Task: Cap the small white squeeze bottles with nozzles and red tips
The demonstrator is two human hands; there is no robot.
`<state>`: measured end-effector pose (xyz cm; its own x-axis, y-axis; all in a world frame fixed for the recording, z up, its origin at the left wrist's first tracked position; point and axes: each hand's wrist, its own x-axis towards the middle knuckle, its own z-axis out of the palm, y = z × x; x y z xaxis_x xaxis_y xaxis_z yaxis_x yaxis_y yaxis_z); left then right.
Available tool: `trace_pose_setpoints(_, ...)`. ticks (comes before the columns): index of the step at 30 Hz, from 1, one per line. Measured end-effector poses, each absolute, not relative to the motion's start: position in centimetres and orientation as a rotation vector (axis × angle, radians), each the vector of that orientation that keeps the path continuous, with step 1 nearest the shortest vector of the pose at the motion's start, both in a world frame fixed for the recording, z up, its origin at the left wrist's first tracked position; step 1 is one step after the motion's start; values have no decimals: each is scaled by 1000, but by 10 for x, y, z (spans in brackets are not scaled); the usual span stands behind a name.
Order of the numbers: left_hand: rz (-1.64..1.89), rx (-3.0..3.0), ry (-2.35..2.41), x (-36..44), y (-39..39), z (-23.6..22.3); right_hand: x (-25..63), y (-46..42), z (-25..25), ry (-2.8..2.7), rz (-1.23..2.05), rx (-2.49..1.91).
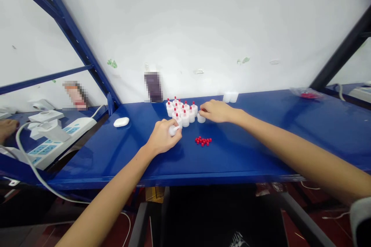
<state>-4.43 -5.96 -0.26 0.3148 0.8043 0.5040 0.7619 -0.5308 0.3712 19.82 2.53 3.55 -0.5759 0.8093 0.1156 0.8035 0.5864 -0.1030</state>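
My left hand (pixel 162 135) is wrapped round a small white bottle (pixel 173 130), its pale nozzle tip showing without a red cap. My right hand (pixel 216 111) has its fingertips on top of another white bottle (pixel 201 118) at the right end of the group. A cluster of white bottles with red pointed caps (pixel 184 118) stands upright between and behind the hands. In front of them lies a loose pile of small red caps (pixel 203 141). The fingertips of my right hand hide the top of its bottle.
Two white bottles (pixel 230 97) stand by the wall. A white earphone case (pixel 121 122) lies at left, and a dark phone-like object (pixel 154 86) leans on the wall. Further left are power strips (pixel 62 140) with cables. A clear bag with red pieces (pixel 307 94) sits far right.
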Motion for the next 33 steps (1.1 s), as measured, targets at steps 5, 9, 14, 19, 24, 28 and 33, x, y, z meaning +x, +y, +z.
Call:
trace_pose_setpoints(5,1029,2428,1379,-49,-61,0,206,20,36,-2527,19,-1458)
trace_pose_setpoints(9,1047,2491,1326,-47,-57,-2,214,-7,38,-2649,42,-1222)
trace_pose_setpoints(14,1042,2542,1196,-46,-56,-3,213,-27,33,-2898,397,-680)
trace_pose_setpoints(19,1027,2599,1164,-44,-62,0,210,-19,29,-2969,369,-619)
trace_pose_setpoints(24,1051,2625,1135,-41,-63,0,196,-27,35,-2674,349,-677)
trace_pose_setpoints(28,1069,2641,1100,-42,-61,-3,179,-46,39,-2340,506,-635)
trace_pose_setpoints(33,1124,2716,1091,-44,-60,-6,173,-55,34,-2374,434,-579)
